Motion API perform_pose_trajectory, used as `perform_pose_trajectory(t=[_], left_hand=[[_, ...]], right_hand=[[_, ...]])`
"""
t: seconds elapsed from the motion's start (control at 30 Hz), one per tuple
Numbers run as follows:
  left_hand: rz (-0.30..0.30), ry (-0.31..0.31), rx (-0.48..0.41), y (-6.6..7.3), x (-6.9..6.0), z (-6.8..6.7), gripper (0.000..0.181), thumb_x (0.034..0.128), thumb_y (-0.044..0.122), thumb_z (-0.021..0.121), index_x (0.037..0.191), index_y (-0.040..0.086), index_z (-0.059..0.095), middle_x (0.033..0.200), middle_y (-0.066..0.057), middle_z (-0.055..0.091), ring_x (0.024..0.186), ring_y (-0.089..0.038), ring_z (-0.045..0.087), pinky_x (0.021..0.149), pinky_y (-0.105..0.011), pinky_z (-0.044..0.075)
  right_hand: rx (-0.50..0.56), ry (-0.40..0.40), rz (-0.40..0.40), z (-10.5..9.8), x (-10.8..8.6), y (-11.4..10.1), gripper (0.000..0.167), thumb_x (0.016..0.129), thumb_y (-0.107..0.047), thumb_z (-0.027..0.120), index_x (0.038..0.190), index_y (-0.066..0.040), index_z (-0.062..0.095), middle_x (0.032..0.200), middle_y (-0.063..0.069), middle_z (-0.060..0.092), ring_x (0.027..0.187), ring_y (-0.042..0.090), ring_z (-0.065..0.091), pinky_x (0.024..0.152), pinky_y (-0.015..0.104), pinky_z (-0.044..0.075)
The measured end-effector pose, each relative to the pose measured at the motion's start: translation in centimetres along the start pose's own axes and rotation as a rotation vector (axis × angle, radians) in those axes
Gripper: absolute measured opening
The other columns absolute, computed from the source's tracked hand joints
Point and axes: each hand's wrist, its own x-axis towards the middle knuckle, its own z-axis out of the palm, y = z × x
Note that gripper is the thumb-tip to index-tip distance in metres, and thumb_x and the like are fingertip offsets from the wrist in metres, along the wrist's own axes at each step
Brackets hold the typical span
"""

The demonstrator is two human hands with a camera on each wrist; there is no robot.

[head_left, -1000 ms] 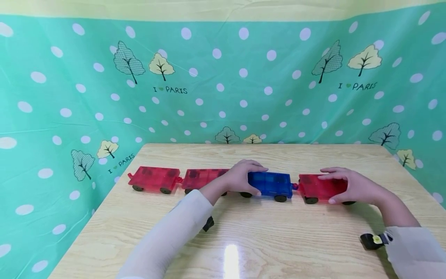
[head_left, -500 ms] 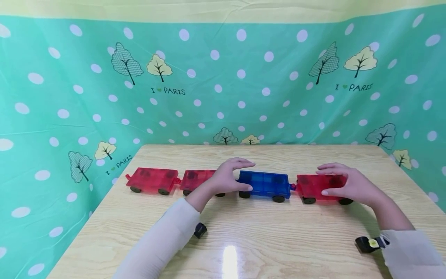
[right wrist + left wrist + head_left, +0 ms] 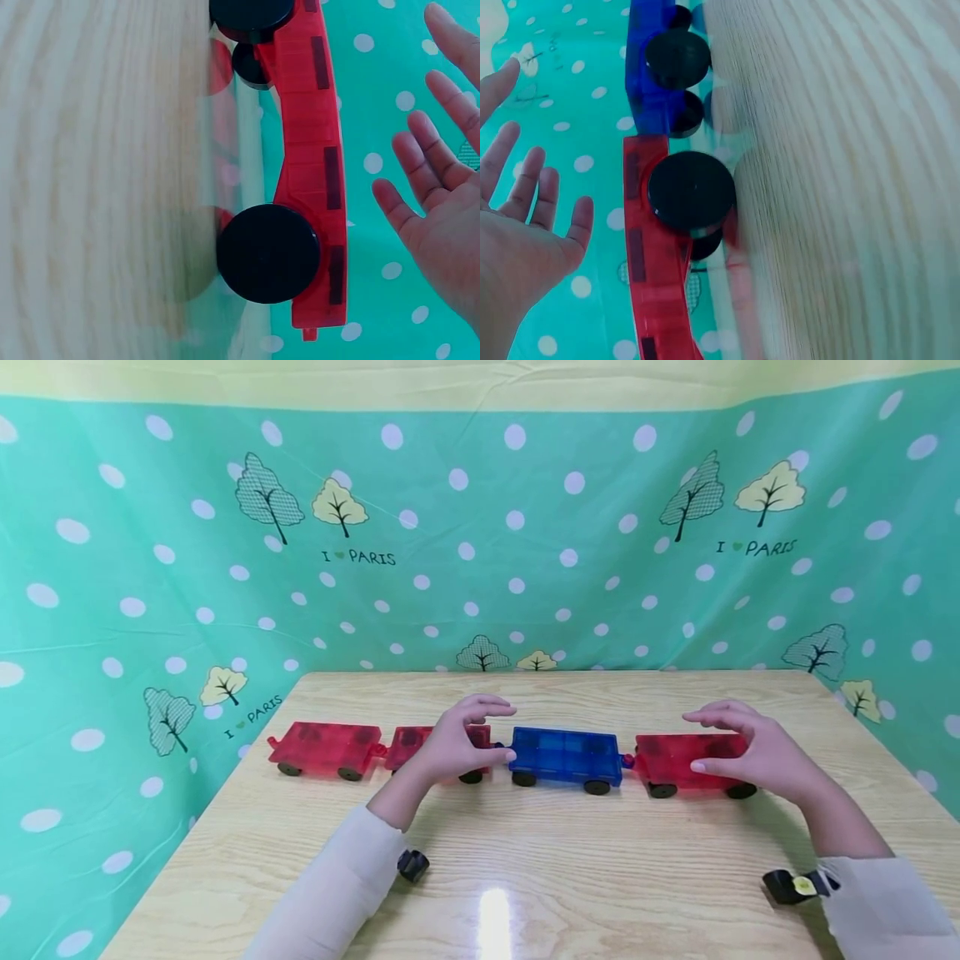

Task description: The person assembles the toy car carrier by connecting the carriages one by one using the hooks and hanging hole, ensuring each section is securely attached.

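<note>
A row of toy train cars with black wheels stands on the table: a red car (image 3: 330,747) at the far left, a second red car (image 3: 408,740), a blue car (image 3: 566,756), and a third red car (image 3: 663,764) at the right. My left hand (image 3: 448,750) hovers over the second red car, partly hiding it, with fingers spread and nothing held. In the left wrist view, that hand (image 3: 525,244) is apart from the cars. Over the right red car my right hand (image 3: 765,760) hovers, and the right wrist view shows its fingers (image 3: 420,142) not touching the car.
The cars stand on a light wood table (image 3: 562,868) in front of a green dotted cloth (image 3: 480,535). Small hooks such as the red coupling (image 3: 380,750) sit between neighbouring cars. A black wrist device (image 3: 783,887) shows below the right forearm, another (image 3: 412,865) by the left.
My left hand has come off the blue car and moved left over the second red car. My right hand has loosened and lifted slightly from the right red car.
</note>
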Motion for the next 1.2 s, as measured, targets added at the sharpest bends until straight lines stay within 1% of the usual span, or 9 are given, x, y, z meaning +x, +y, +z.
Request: perform_pose_trajectory(t=[0.1, 0.2, 0.43, 0.63, 0.8, 0.87, 0.97, 1.07, 1.2], left_hand=[[0.001, 0.025, 0.021, 0.1, -0.6, -0.6, 0.053, 0.0782, 0.023, 0.084, 0.128, 0.019, 0.065, 0.134, 0.004, 0.053, 0.128, -0.017, 0.044, 0.102, -0.049, 0.040], [0.001, 0.049, 0.032, 0.0, -1.1, -1.2, 0.053, 0.0800, 0.024, 0.082, 0.130, 0.019, 0.063, 0.135, 0.004, 0.053, 0.128, -0.017, 0.044, 0.101, -0.050, 0.041], [0.014, 0.094, 0.037, 0.1, -2.4, -2.7, 0.057, 0.0854, 0.018, 0.077, 0.139, 0.016, 0.056, 0.138, -0.001, 0.051, 0.121, -0.024, 0.048, 0.099, -0.053, 0.041], [0.043, 0.160, 0.082, 0.0, -3.4, -3.7, 0.059, 0.0873, 0.021, 0.074, 0.142, 0.017, 0.053, 0.137, -0.001, 0.052, 0.120, -0.024, 0.048, 0.098, -0.056, 0.041], [0.032, 0.205, 0.178, 0.0, -4.4, -4.9, 0.058, 0.0896, 0.027, 0.071, 0.143, 0.020, 0.051, 0.139, -0.002, 0.049, 0.126, -0.023, 0.044, 0.099, -0.057, 0.039], [0.020, 0.215, 0.225, 0.0, -4.7, -5.4, 0.057, 0.0910, 0.030, 0.069, 0.144, 0.020, 0.050, 0.141, -0.003, 0.047, 0.130, -0.023, 0.040, 0.100, -0.058, 0.037], [0.027, 0.233, 0.293, 0.1, -5.2, -6.4, 0.055, 0.0925, 0.031, 0.067, 0.144, 0.019, 0.050, 0.143, -0.004, 0.047, 0.133, -0.025, 0.037, 0.101, -0.060, 0.035], [0.073, 0.255, 0.372, 0.0, -5.7, -7.4, 0.053, 0.0937, 0.029, 0.065, 0.143, 0.015, 0.052, 0.143, -0.006, 0.049, 0.131, -0.029, 0.039, 0.099, -0.060, 0.033], [0.099, 0.284, 0.511, -0.3, -6.2, -8.8, 0.051, 0.0942, 0.030, 0.062, 0.141, 0.012, 0.053, 0.144, -0.012, 0.048, 0.129, -0.036, 0.039, 0.098, -0.065, 0.028]], right_hand=[[0.009, 0.002, 0.003, -0.2, 0.0, -0.2, 0.061, 0.077, -0.021, 0.084, 0.132, -0.011, 0.059, 0.128, 0.011, 0.048, 0.117, 0.040, 0.043, 0.086, 0.069, 0.040], [0.008, 0.005, -0.001, -0.5, -0.1, -0.4, 0.059, 0.080, -0.020, 0.082, 0.133, -0.011, 0.059, 0.130, 0.011, 0.047, 0.117, 0.038, 0.043, 0.085, 0.071, 0.039], [0.012, 0.037, -0.059, -1.1, -0.3, -0.7, 0.049, 0.084, -0.016, 0.077, 0.130, -0.012, 0.061, 0.132, 0.008, 0.046, 0.111, 0.000, 0.038, 0.083, 0.068, 0.038], [-0.010, 0.048, -0.061, -1.6, -0.6, -0.6, 0.048, 0.086, -0.014, 0.075, 0.131, -0.011, 0.059, 0.136, 0.009, 0.045, 0.113, -0.008, 0.033, 0.084, 0.066, 0.039], [-0.023, 0.058, -0.062, -2.1, -0.8, -0.5, 0.051, 0.085, -0.015, 0.076, 0.133, -0.012, 0.058, 0.140, 0.013, 0.044, 0.117, -0.013, 0.027, 0.084, 0.072, 0.035], [-0.019, 0.058, -0.065, -2.2, -0.9, -0.5, 0.053, 0.086, -0.014, 0.074, 0.136, -0.011, 0.056, 0.141, 0.015, 0.042, 0.124, -0.005, 0.029, 0.083, 0.074, 0.033], [-0.022, 0.053, -0.066, -2.5, -1.1, -0.5, 0.058, 0.090, -0.014, 0.071, 0.143, -0.012, 0.049, 0.143, 0.019, 0.040, 0.135, 0.022, 0.030, 0.082, 0.076, 0.031], [-0.035, 0.053, -0.052, -2.7, -1.3, -0.5, 0.062, 0.092, -0.015, 0.068, 0.148, -0.014, 0.042, 0.146, 0.021, 0.037, 0.131, 0.046, 0.030, 0.083, 0.077, 0.030], [-0.061, 0.062, -0.056, -3.1, -1.4, -0.1, 0.062, 0.093, -0.017, 0.066, 0.149, -0.013, 0.041, 0.147, 0.023, 0.036, 0.134, 0.049, 0.027, 0.088, 0.077, 0.027]])
